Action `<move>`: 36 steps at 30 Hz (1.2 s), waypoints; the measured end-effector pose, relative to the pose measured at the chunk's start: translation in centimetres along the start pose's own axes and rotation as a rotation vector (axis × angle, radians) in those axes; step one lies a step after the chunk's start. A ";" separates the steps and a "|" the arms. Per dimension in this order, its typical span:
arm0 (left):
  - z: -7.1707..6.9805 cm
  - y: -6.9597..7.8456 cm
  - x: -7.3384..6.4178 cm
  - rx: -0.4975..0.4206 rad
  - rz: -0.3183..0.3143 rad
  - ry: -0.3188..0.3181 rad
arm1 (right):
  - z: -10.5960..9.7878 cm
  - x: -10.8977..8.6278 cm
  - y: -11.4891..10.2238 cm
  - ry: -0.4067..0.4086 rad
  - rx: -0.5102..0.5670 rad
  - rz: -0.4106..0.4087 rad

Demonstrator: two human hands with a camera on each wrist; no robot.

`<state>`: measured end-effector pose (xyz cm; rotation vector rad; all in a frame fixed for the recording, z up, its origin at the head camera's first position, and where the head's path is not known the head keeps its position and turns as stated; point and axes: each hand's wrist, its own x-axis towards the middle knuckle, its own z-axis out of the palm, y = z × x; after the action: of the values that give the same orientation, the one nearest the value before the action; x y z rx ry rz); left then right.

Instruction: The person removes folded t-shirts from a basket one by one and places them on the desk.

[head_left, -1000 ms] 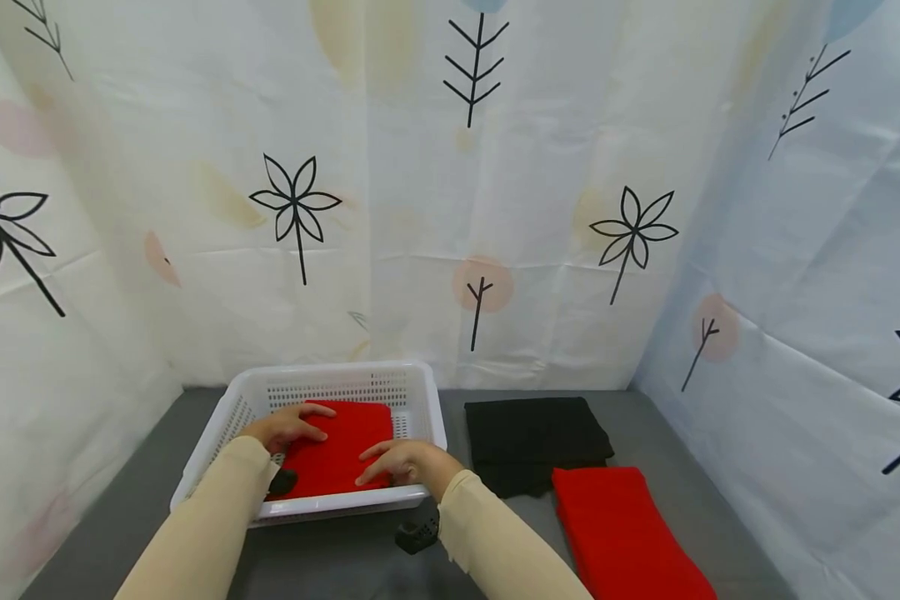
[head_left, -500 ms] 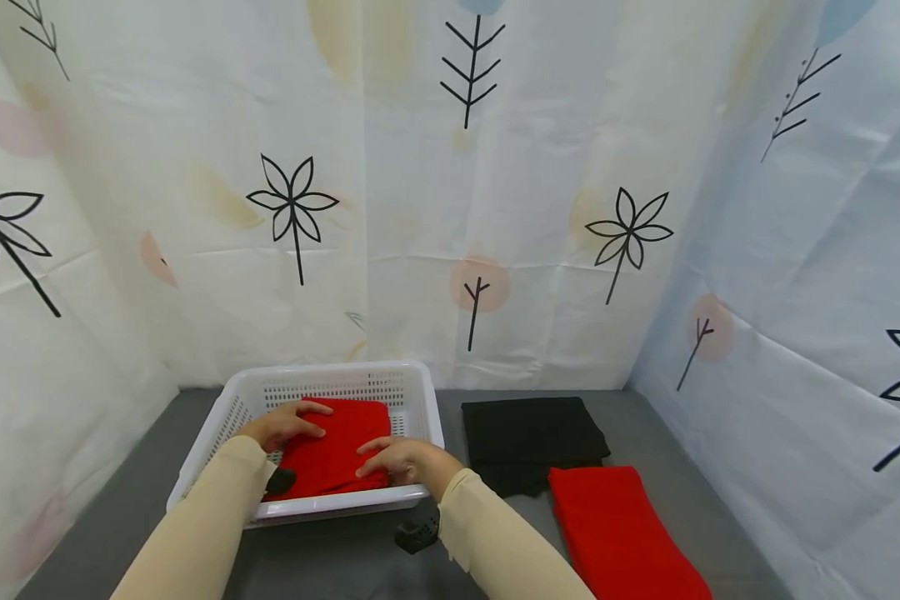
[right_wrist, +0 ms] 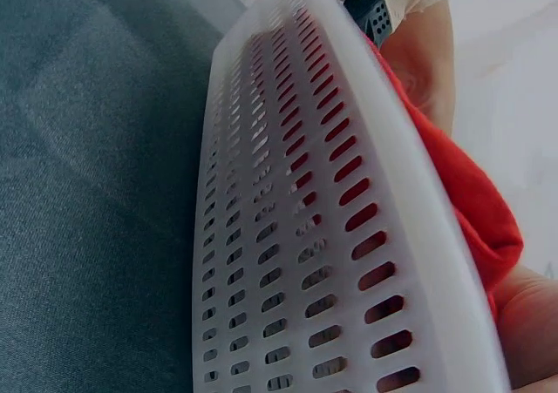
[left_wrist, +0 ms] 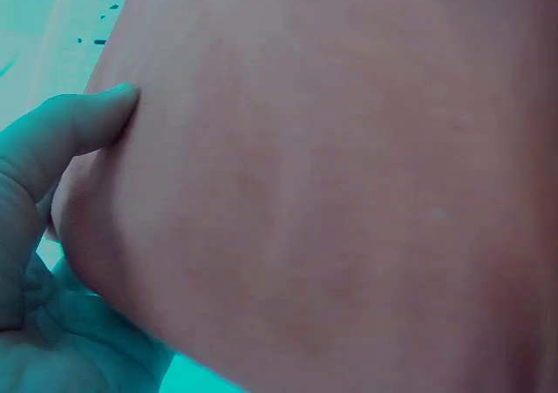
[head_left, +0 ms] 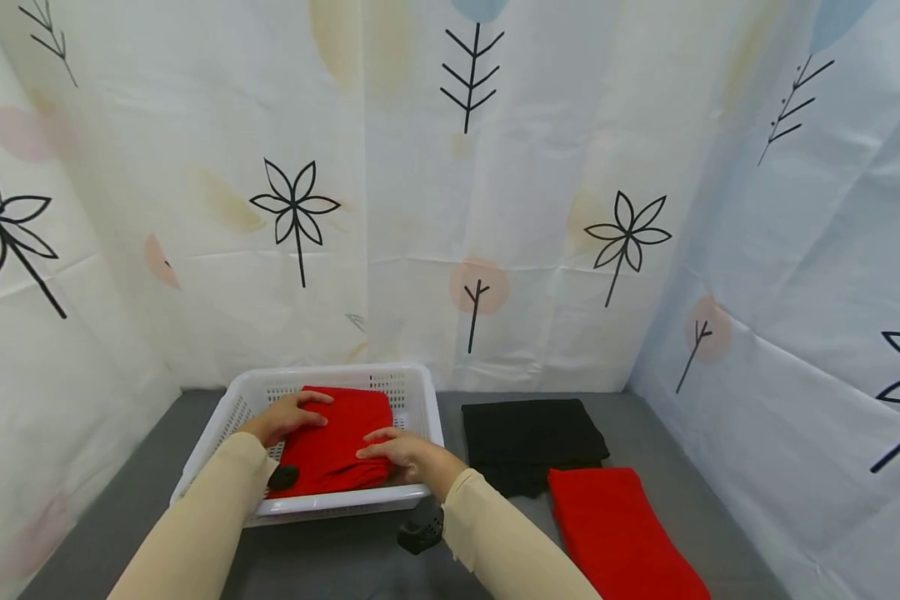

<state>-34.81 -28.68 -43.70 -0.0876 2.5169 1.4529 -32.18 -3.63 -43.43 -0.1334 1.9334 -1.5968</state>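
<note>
Inside a white perforated plastic basket (head_left: pixel 337 502), my two hands hold a folded red cloth (head_left: pixel 345 433) by its opposite sides. My left hand (head_left: pixel 283 418) grips the left edge. In the left wrist view its thumb (left_wrist: pixel 78 127) lies on top of the cloth (left_wrist: pixel 288 184), with the other fingers underneath. My right hand (head_left: pixel 414 458) grips the right edge close to the basket's front right corner, thumb on top and its other fingers mostly hidden. In the right wrist view a cloth fold (right_wrist: pixel 479 210) rises above the basket's rim (right_wrist: pixel 410 175).
Right of the basket, folded black cloth (head_left: pixel 536 433) lies on the grey table (head_left: pixel 345 554). Another folded red cloth (head_left: pixel 622 533) is nearer, at the front right. Patterned white curtains (head_left: pixel 412 208) enclose the table at the back and sides.
The red cloth in the basket has risen a little, its far edge now higher in view and its front bunched in folds. My right hand has shifted slightly upward with it.
</note>
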 end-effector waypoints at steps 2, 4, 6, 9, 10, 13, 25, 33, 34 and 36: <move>-0.1 0.1 0.0 0.017 0.008 0.013 | 0.0 -0.1 -0.1 0.018 -0.015 -0.015; -0.1 0.2 -0.1 0.019 0.010 0.029 | 0.0 -0.3 -0.1 0.041 -0.033 -0.028; -0.2 0.3 -0.1 0.024 0.023 0.034 | 0.0 -0.5 -0.3 0.066 -0.032 -0.030; -0.3 0.5 -0.2 0.022 0.041 0.044 | 0.1 -0.7 -0.5 0.092 -0.009 -0.034; -0.3 0.5 -0.2 0.023 0.046 0.049 | 0.2 -0.8 -0.5 0.094 0.001 -0.036; -0.4 0.5 -0.4 0.020 0.056 0.067 | 0.2 -1.1 -0.7 0.088 0.013 -0.047; -0.2 1.8 -1.1 0.048 0.076 0.106 | -1.3 -2.7 -1.3 -0.024 0.095 -0.076; 0.0 3.2 -2.1 0.081 0.113 0.148 | -2.2 -4.3 -2.0 -0.049 0.135 -0.107; 0.0 3.3 -2.3 0.082 0.115 0.153 | -2.3 -4.6 -2.1 -0.054 0.139 -0.112; 0.1 3.6 -2.5 0.076 0.124 0.153 | -2.5 -5.1 -2.2 -0.063 0.142 -0.127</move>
<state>-32.94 -26.95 -40.14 -0.0318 2.7428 1.4439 -30.09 0.24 -39.25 -0.2487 1.7882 -1.7853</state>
